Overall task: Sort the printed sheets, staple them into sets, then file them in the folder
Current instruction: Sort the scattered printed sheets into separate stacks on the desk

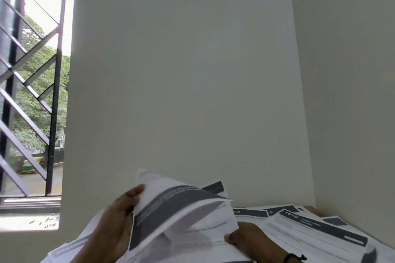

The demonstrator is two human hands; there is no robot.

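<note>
Surface: printed sheets [316, 230] lay spread and overlapping along the bottom of the head view, reaching the right wall.
Room: a pale wall [181, 70] rose straight ahead; a barred window [32, 92] stood at left.
Left hand [119, 218]: pinched the lifted, curling sheet [171, 209] by its left edge.
Right hand [248, 237]: gripped the sheet's lower right corner.
Edges: wall corner close at right.
</note>
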